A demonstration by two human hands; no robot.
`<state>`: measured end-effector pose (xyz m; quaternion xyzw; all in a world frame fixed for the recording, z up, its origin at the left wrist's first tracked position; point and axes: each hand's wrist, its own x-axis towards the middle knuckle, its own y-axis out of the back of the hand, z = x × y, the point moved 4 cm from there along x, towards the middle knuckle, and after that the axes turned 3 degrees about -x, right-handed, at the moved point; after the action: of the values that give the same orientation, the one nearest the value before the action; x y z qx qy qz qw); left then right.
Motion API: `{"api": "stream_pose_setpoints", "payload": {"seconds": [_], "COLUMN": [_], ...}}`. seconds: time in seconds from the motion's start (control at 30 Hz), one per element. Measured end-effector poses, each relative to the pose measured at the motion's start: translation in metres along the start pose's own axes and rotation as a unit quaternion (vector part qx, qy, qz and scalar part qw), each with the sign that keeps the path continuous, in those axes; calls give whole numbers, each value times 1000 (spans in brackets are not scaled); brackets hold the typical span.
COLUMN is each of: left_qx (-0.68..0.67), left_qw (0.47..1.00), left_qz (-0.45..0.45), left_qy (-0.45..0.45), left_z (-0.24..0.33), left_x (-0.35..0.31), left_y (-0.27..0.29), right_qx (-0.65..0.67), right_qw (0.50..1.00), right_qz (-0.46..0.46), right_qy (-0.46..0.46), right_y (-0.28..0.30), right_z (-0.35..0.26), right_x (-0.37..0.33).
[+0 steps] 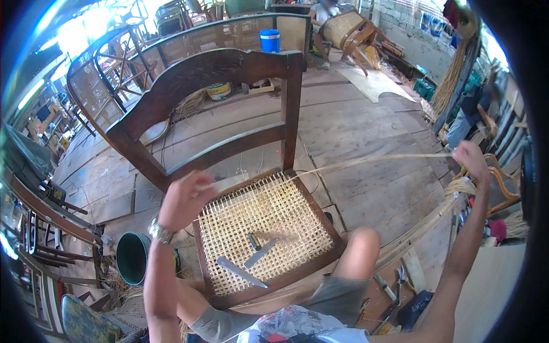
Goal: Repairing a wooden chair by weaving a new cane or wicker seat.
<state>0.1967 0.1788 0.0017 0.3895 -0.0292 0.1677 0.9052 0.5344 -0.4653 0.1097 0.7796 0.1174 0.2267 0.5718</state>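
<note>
Cane strand [366,160] runs from the far right corner of the woven seat [306,223] to the right hand [472,160], which pinches its end; the left hand [184,200] hovers by the far left corner, its grip impossible to tell.

A plank floor [366,128] spreads left of the grip [470,159]. Farther off, beyond the grip, stands a grey block wall [397,22], a tilted chair [347,33] and a pale board [372,84] before it. Well left of the grip curves a cane settee [200,37]; past that, bright light [86,23] pours in and a tube lamp [31,94] glows. Farthest left and nearer stand wooden chairs [51,256].
</note>
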Motion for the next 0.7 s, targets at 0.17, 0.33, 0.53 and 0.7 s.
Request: {"api": "stream_pose_setpoints", "payload": {"seconds": [0.17,0.33,0.53,0.7], "left_qx": [-231,-84,23,-130], "left_qw": [948,965,988,964], "left_qz": [-69,-80,139,96], "left_qy": [-206,-236,-64,213], "left_z": [171,149,-77,-179], "left_x": [22,14,-52,-102], "left_y": [-37,-35,29,31], "right_qx": [131,212,76,221], "right_qw": [959,918,986,961], "right_qz": [-9,-102,-77,-143], "right_qy": [252,319,127,80], "right_y": [-34,-44,-68,-156], "right_z": [-305,-341,-125,-136], "right_x": [-7,-12,32,16]}}
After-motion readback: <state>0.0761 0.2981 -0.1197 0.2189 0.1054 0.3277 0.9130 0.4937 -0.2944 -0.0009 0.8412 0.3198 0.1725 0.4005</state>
